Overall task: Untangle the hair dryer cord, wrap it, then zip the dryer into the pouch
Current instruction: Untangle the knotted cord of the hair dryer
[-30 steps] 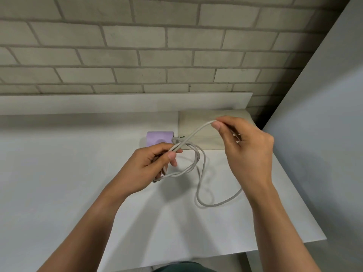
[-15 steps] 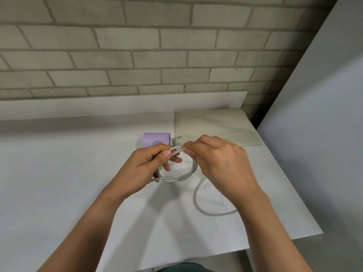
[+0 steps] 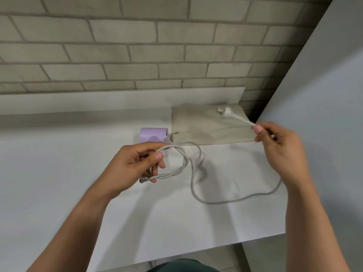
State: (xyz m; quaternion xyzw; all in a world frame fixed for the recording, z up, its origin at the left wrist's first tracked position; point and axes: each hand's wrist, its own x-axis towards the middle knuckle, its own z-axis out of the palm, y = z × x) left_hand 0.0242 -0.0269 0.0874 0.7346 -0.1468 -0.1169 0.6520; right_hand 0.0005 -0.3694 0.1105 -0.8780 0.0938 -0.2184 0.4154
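A lilac hair dryer lies on the white table, partly hidden behind my left hand. That hand grips a twisted loop of the grey-white cord just in front of the dryer. My right hand is raised at the right and pinches the cord a little behind the white plug, which points up and left. Between the hands the cord sags in a long slack curve on the table. A flat beige pouch lies behind, next to the dryer.
A brick wall with a low white ledge runs along the back of the table. A grey panel stands close on the right, beside my right hand. The table's front edge is near my body.
My right hand has pulled away from the left, up and to the right, drawing the plug end free. The tight loops by the left hand have loosened into a long curve.
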